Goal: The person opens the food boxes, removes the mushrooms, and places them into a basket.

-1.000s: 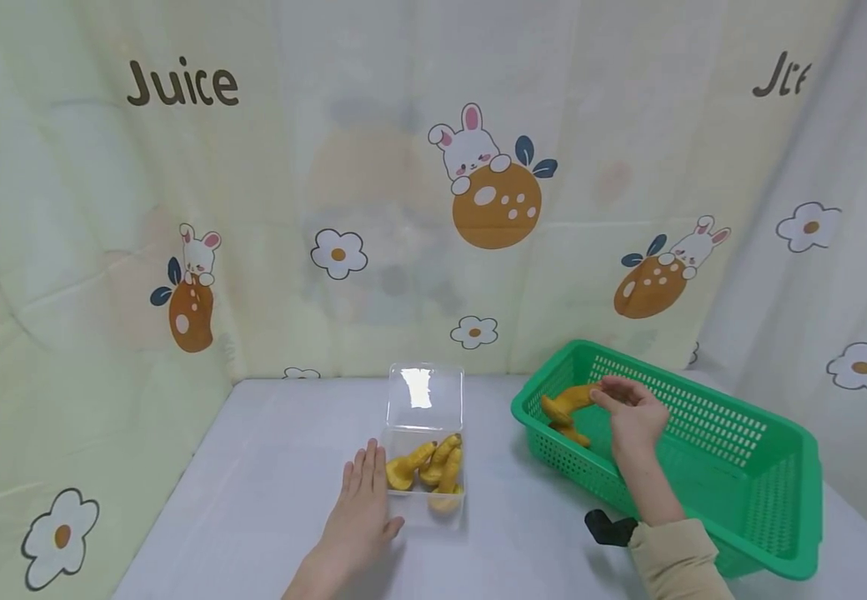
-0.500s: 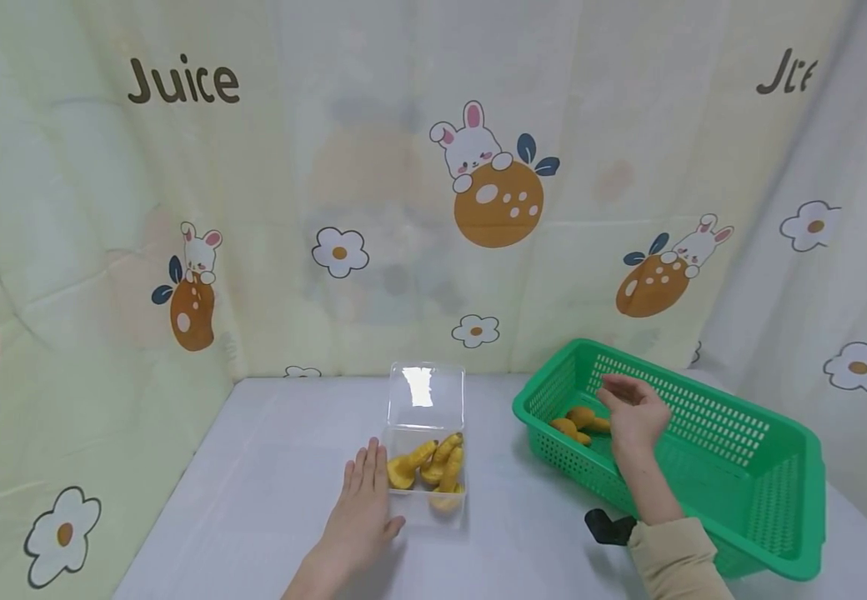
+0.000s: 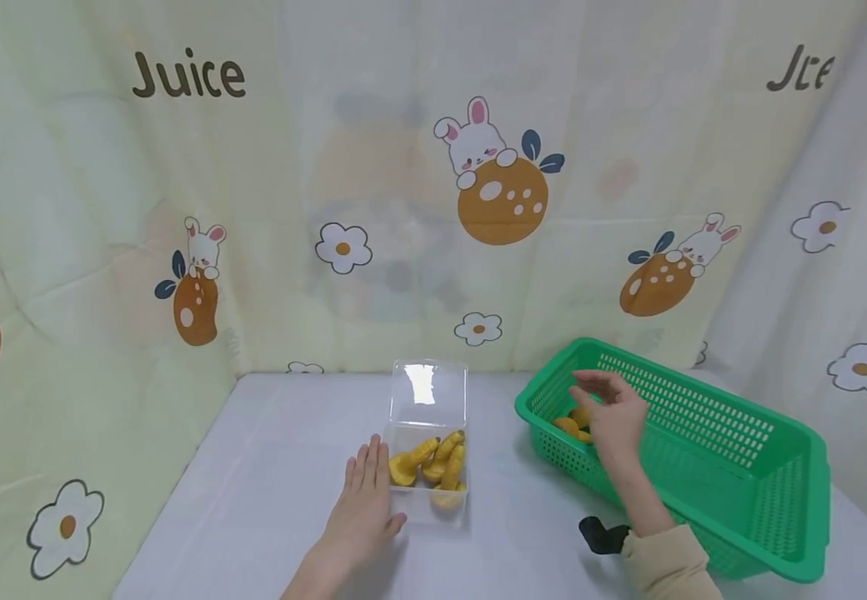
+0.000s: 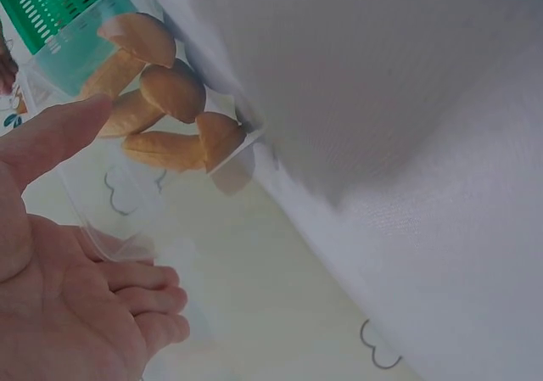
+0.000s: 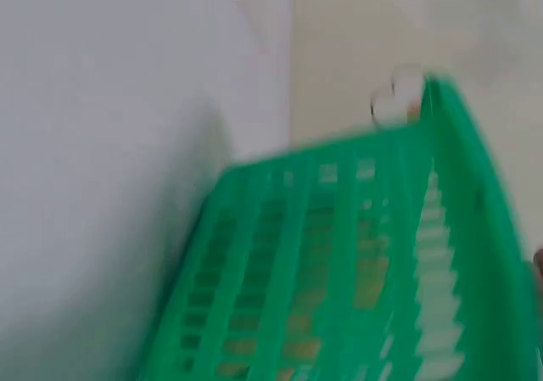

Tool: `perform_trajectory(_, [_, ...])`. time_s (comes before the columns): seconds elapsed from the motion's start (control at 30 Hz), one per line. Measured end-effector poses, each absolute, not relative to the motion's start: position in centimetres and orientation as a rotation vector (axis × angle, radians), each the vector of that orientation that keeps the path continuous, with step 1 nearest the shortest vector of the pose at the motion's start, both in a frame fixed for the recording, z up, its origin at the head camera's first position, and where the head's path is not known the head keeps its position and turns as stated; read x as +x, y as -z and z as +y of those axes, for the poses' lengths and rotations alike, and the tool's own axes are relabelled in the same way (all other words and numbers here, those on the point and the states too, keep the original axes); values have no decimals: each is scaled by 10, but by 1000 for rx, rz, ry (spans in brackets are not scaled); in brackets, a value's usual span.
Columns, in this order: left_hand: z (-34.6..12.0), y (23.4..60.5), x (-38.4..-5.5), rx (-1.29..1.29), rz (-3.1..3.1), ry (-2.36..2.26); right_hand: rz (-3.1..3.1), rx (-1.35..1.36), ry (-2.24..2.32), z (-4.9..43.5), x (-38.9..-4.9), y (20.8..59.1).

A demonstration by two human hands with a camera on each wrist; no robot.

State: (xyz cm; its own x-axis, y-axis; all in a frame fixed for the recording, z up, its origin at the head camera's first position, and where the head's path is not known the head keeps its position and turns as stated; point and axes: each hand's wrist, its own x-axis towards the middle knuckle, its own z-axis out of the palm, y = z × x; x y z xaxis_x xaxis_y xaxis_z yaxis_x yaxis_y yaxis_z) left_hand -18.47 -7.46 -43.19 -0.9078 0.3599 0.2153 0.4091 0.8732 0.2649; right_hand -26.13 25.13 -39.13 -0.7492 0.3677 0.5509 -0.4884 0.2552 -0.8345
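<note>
Several yellow-brown mushrooms (image 3: 413,462) lie in a clear plastic box (image 3: 467,467) with its lid (image 3: 406,398) raised at the back. Along the left side of this box my left hand (image 3: 362,508) rests with straight fingers. In the left wrist view its thumb (image 4: 64,135) points toward the mushrooms (image 4: 172,91), whose rounded caps and stems show clearly. My right hand (image 3: 613,417) hangs over the left end of a green basket (image 3: 704,517), thumb and fingers bent and apart, with nothing seen between them. Below it in the basket are more mushrooms (image 3: 567,426), partly hidden by the hand.
The basket's slotted wall (image 5: 314,254) fills much of the right wrist view. A black strap piece (image 3: 602,536) sticks out by the right sleeve. A printed curtain (image 3: 388,167) hangs behind the white table (image 3: 283,450).
My right hand held a mushroom over the basket, then let it drop in. Since then the hand has shifted left above the mushrooms there. My left hand has stayed by the box.
</note>
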Motion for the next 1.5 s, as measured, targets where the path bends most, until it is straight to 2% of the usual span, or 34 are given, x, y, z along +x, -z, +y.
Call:
perform_trajectory(0.23, [-76,431,-186,-595,-2854,468,-2251,615,-1335,175,-250,387])
perform_trajectory(0.57, [-75,430,-186,-599,-2867,449,-2435,914,-1339,117,-259,410])
perform_trajectory(1.23, [-76,432,-188,-600,-2876,398,-2623,1020,-1241,103,-272,428])
perform_trajectory(1.5, [-76,431,-188,-586,-2901,392,-2700,1072,-1061,101,-278,427])
